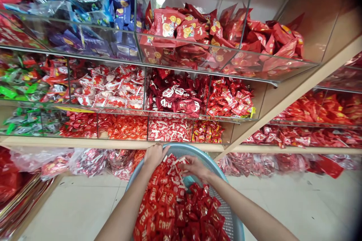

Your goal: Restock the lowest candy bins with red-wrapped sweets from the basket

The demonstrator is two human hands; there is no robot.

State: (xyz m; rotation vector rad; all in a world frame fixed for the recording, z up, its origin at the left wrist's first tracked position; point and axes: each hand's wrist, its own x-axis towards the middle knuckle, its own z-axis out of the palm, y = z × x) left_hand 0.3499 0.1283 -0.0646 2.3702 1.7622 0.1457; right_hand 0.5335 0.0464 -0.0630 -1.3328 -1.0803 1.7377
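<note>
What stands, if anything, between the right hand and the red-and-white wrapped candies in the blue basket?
Nothing visible does. The right hand is within the rim of the blue basket, its fingers at the red-and-white wrapped candies.

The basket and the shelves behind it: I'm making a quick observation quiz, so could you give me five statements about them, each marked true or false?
1. The left hand is at the rim of the basket. True.
2. The right hand is outside the basket. False: it is inside, at the red-and-white packets.
3. The basket holds only one kind of packet. False: orange-red packets and dark red packets lie there too.
4. On the top shelf, blue packets sit left of red packets. True.
5. Green packets fill the right end of the bottom shelf. False: they are toward its left end.
</note>
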